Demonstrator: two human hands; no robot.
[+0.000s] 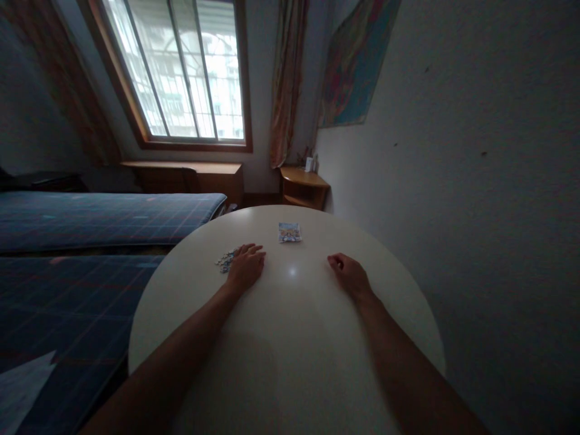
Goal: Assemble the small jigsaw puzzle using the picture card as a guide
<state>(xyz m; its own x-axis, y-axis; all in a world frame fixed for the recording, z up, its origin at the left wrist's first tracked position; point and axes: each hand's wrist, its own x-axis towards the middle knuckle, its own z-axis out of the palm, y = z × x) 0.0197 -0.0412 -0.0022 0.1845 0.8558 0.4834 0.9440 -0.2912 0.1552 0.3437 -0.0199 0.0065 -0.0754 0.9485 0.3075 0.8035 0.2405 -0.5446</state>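
My left hand (pixel 247 264) rests palm down on the white round table (pixel 290 338), its fingers stretched out and apart. Beside and partly under it lies a small pile of jigsaw puzzle pieces (pixel 225 261), some of them hidden by the hand. A small square picture (pixel 289 232) with a blue and yellow print lies flat farther back, between the two hands. On the right side of the table my right hand (pixel 350 273) is curled into a loose fist. Nothing shows in its fingers, and it touches only the tabletop.
Left of the table are beds with a blue checked mattress (pixel 109 217), and a sheet of paper (pixel 27 386) at the lower left. A wall (pixel 475 199) stands close on the right. Behind are a wooden desk (pixel 217 175) and a corner shelf (pixel 304 177) under the window.
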